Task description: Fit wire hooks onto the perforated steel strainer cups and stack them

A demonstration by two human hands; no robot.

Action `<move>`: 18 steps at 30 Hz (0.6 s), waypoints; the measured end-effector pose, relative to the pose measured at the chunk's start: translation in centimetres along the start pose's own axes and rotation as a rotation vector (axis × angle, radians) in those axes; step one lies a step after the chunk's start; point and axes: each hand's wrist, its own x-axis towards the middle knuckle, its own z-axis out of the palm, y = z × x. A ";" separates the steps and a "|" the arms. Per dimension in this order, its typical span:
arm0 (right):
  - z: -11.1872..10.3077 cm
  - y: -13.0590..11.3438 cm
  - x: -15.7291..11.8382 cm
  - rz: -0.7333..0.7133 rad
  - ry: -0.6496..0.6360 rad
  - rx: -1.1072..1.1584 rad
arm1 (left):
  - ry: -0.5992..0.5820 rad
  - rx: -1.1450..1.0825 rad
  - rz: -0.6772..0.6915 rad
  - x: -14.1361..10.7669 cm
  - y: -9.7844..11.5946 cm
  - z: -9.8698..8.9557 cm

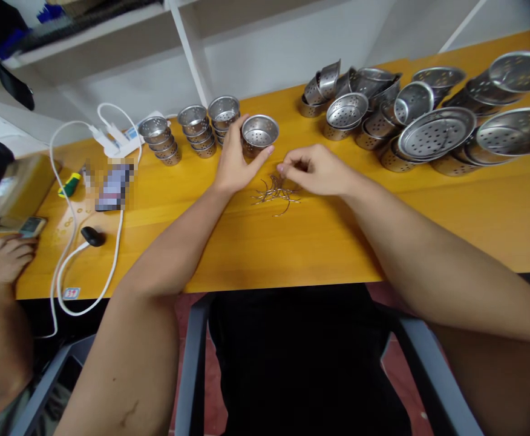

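Observation:
My left hand [238, 160] is closed round a small perforated metal cup [259, 131], its thumb along the near side and its fingers on the left. The cup is upright with its mouth facing me. Just to the right, my right hand [313, 169] pinches with thumb and forefinger above a small heap of thin bent metal wires [276, 192] on the table. What sits between those fingertips is too small to be sure of. Left of the cup stand stacks of similar perforated cups [196, 130].
Many loose and nested perforated metal cups [346, 112] and wider perforated strainers [437, 133] crowd the right side. On the left lie a phone [114, 186], a white power strip [122, 142], white cables [118, 242], a green-yellow tool [69, 184] and a black plug [93, 236]. Another person's hand [4, 257] rests far left.

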 end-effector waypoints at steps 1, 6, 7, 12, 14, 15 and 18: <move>0.1 0.3 0.0 0.009 -0.038 -0.037 | -0.007 -0.007 -0.008 -0.1 -0.3 0.1; 0.2 1.2 0.0 0.073 -0.097 -0.170 | -0.071 -0.027 -0.022 -0.6 -0.8 0.5; 0.2 1.4 0.0 0.085 -0.084 -0.180 | -0.076 -0.034 -0.020 -0.6 -0.6 0.6; 0.4 3.3 0.1 0.086 0.132 -0.204 | -0.080 -0.065 0.012 -0.5 1.7 0.3; 0.4 4.4 0.2 0.052 0.192 -0.224 | -0.065 -0.068 0.016 -0.4 1.9 0.3; 0.4 4.9 0.4 0.028 0.199 -0.239 | -0.049 -0.068 0.013 -0.4 1.6 0.4; 0.3 6.2 0.9 -0.059 0.154 -0.275 | -0.002 -0.072 0.033 -0.2 -0.2 1.0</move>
